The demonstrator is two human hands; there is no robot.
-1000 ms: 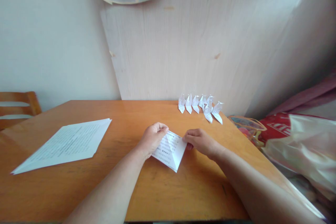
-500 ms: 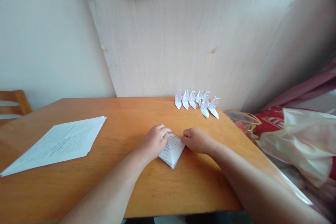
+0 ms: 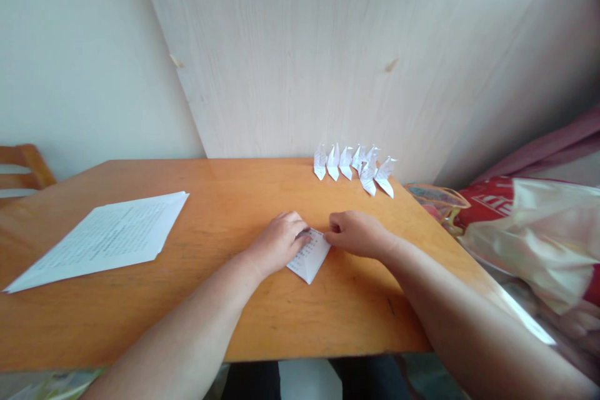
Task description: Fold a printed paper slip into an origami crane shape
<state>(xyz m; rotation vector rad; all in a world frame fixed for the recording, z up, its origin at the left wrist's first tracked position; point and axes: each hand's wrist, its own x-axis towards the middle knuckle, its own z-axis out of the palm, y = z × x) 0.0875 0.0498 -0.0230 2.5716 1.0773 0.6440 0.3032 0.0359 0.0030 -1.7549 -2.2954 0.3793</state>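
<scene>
If left hand [image 3: 279, 242] slips on folded paper [image 3: 312, 259], fold may skew — right hand [image 3: 360, 235] @ R corner; can't tell if grips closed.

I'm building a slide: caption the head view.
Left hand and right hand at a folded paper, paper birds beyond.

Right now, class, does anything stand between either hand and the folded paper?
Nothing visible does. The left hand lies over the left side of the paper, and the right hand is at its right corner. The paper birds stand beyond both hands; the sheets lie off to the left.
</scene>
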